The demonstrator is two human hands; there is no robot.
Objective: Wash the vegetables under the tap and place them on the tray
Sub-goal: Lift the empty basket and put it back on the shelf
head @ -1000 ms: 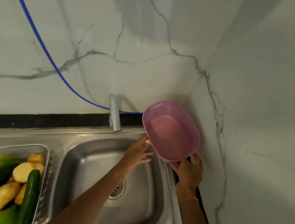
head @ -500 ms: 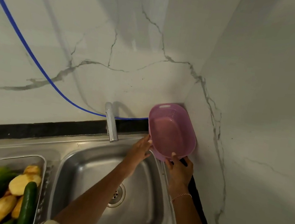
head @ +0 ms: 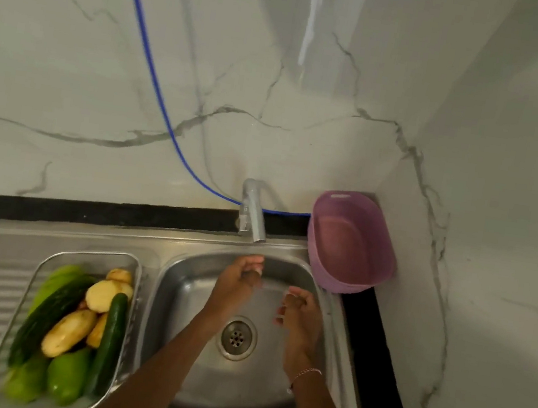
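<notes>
— Where are we holding our hands?
— Over the steel sink basin (head: 185,296), clear of its edges: left hand (head: 240,277) below the chrome tap (head: 254,215), right hand (head: 298,318) beside it, both loosely curled and empty.
— And the green and yellow vegetables (head: 70,331)?
— We are seeing them lying in the rectangular steel tray (head: 91,252) at nine o'clock; the oval lilac plastic tub (head: 351,246) is leaning at two o'clock.

Your arms were bare right down to the frame's edge. On your right wrist you wore a thin chain bracelet (head: 306,373), pale and glinting. The nails on your left hand (head: 239,280) and right hand (head: 297,319) looked light, though blurred.
</notes>
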